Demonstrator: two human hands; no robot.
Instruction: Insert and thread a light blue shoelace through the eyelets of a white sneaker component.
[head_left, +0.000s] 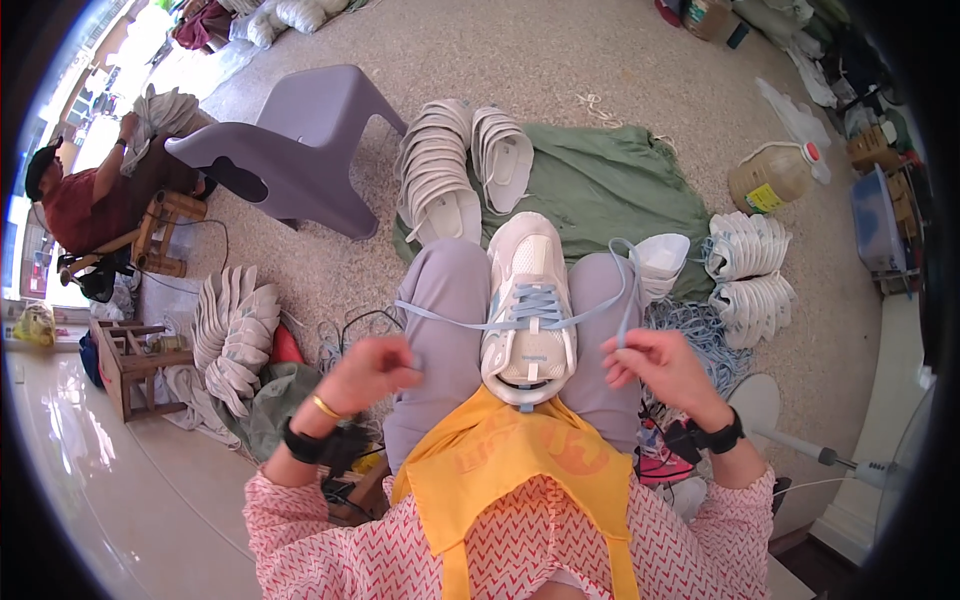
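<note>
A white and beige sneaker rests between my knees, its toe pointing away from me. Pale blue shoelace crosses through its upper eyelets, and a loose length runs out to each side. My right hand pinches the right length, which arcs up from the shoe and drops to my fingertips. To the left of the shoe, my left hand is curled with its fingers together. The left length reaches over my knee toward it and bends at the edge; whether its end is in those fingers I cannot make out.
Stacked shoe uppers lie on a green cloth. More laced uppers and a heap of blue laces are at right, near a large jug. A purple chair stands at left; beyond it sits another person.
</note>
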